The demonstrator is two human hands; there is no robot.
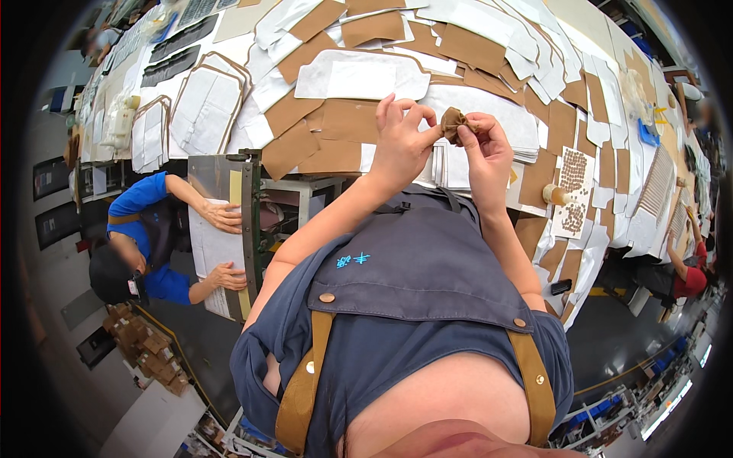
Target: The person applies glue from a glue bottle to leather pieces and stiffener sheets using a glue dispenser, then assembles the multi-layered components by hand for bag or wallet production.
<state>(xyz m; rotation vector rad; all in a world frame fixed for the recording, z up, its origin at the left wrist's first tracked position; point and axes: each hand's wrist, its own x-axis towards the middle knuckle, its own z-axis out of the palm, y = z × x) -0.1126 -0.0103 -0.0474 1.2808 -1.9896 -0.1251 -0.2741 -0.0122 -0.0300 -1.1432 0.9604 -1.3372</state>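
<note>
Raised over the table, my right hand holds a crumpled brown piece between thumb and fingers; its material is unclear. Just left of it, my left hand has thumb and index finger pinched together at the piece's edge, other fingers lifted; what sits in that pinch is too small to make out. Beneath and behind them lie a white cut panel with brown edging and a stack of white sheets.
Brown and white panels cover the table. At right stand a container and a card of small brown pieces. At left, a co-worker in blue handles a board at a metal-edged station. Another person in red works far right.
</note>
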